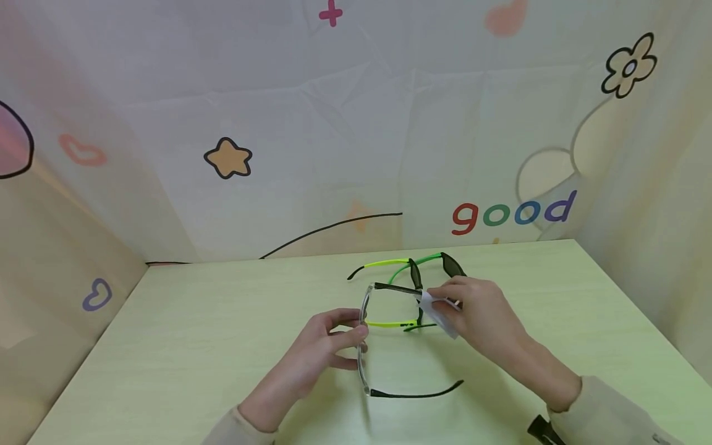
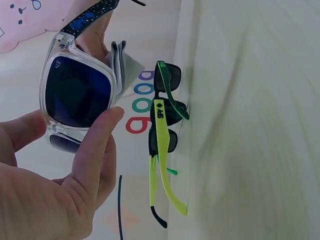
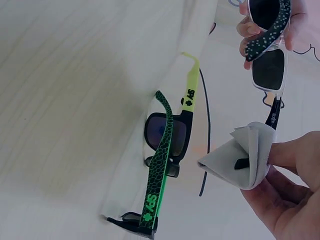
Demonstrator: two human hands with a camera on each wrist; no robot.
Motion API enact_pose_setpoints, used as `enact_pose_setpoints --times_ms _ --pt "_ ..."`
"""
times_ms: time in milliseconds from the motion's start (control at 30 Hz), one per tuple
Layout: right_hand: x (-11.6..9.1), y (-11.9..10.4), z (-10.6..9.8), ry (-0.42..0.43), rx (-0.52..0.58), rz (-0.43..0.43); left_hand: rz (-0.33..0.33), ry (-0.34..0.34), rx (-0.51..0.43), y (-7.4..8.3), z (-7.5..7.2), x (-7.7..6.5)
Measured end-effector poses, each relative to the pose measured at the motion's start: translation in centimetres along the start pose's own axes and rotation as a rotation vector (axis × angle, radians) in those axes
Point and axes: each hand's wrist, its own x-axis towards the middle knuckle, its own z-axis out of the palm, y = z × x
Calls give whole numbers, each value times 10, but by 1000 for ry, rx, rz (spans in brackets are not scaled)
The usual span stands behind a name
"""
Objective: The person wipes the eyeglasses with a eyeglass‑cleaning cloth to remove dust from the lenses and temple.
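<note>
Between the thumb and fingers of the left hand (image 1: 328,346), the front of the clear-framed sunglasses (image 2: 77,95) is resting in a grip, raised over the pale tabletop (image 1: 194,358). A small white mark is showing on one lens, too tiny to read surely. Beyond the left fingertips, yellow-and-black sunglasses (image 2: 163,145) are standing on the tabletop, one temple showing "SPY" and a cross-like mark. Green-and-black sunglasses (image 3: 159,172), partly behind the right fingers in the head view, are also bearing "SPY", in bright green. Farther off, past the right fingers, the backdrop (image 1: 356,123) is spelling "good" in coloured letters.

The tabletop's far edge is running near the standing pairs; left of the left fingers, the surface is stretching broadly toward its side edge. The near temple of the clear-framed sunglasses is ending well below the right fingers.

The right hand (image 1: 484,312) is slanting from the lower right, thumb and fingers pinching a folded pale cloth (image 3: 252,145) around the far temple, whose dark tip is poking from the folds. The left wrist is angling from the lower left.
</note>
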Motion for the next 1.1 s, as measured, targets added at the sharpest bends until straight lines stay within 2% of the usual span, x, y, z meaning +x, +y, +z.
enact_pose_setpoints --times_ms 167,533,967,1100 --pt "-5 8 -3 -25 -22 56 -8 37 -2 1 -13 0" --pt "-16 27 -16 -22 -37 140 -43 182 40 -3 -62 3" --pt "-18 29 -20 -79 -43 193 -93 251 103 -10 -91 15" --pt "-18 29 -21 -90 -47 196 -107 253 101 -12 -97 18"
